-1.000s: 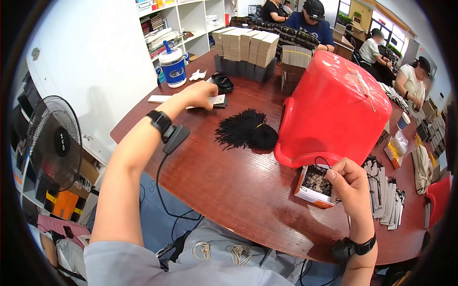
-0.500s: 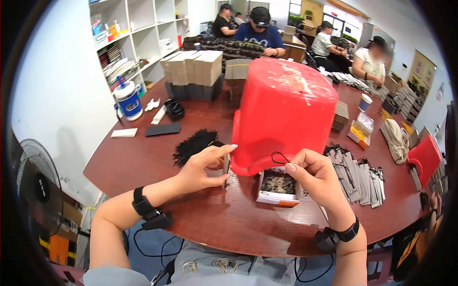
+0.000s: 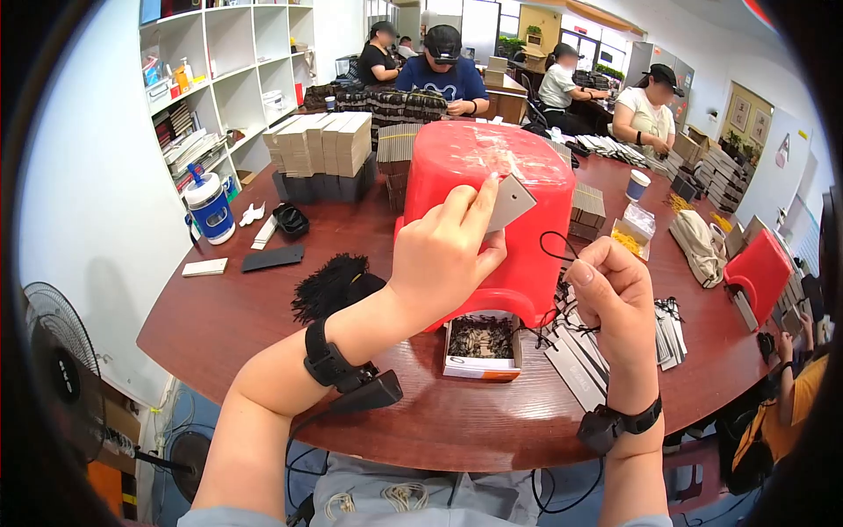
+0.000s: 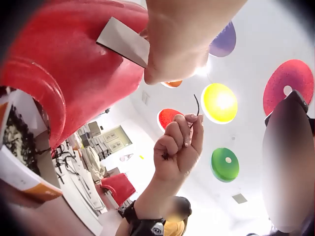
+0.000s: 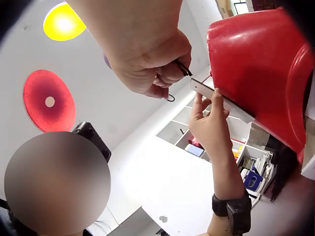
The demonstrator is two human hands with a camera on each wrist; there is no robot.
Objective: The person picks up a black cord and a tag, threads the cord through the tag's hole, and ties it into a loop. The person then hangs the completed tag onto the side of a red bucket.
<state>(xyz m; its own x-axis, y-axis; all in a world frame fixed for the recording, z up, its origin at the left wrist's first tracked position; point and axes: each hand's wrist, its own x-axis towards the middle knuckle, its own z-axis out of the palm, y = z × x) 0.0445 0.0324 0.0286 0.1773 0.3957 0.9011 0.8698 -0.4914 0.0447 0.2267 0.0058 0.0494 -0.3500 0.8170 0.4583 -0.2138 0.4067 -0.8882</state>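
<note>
My left hand [image 3: 443, 250] is raised in front of the red plastic stool [image 3: 492, 211], pinching a flat light-grey tag [image 3: 511, 206] with a small hole near its end. Opposite it, my right hand [image 3: 619, 294] pinches a thin black cord [image 3: 551, 249] between thumb and index finger, and a loop of it sticks up toward the tag. In the right wrist view the cord [image 5: 184, 68] comes close to the holed end of the tag [image 5: 206, 90]. Below the hands, a small open box [image 3: 481, 365] holds dark cords and small tan pieces.
Finished-looking grey tags with black cords [image 3: 578, 373] lie right of the box. A black cord bundle [image 3: 327, 290] lies left of the stool. Behind stand stacked cards [image 3: 320, 145] and a blue-white jug [image 3: 209, 209]. A dark strip [image 3: 272, 257] lies at left. Several people sit farther back.
My left hand came from the table's far left with a tag, passed near the stool's base, and rose in front of the stool. My right hand kept the cord and lifted. The view turned right.
</note>
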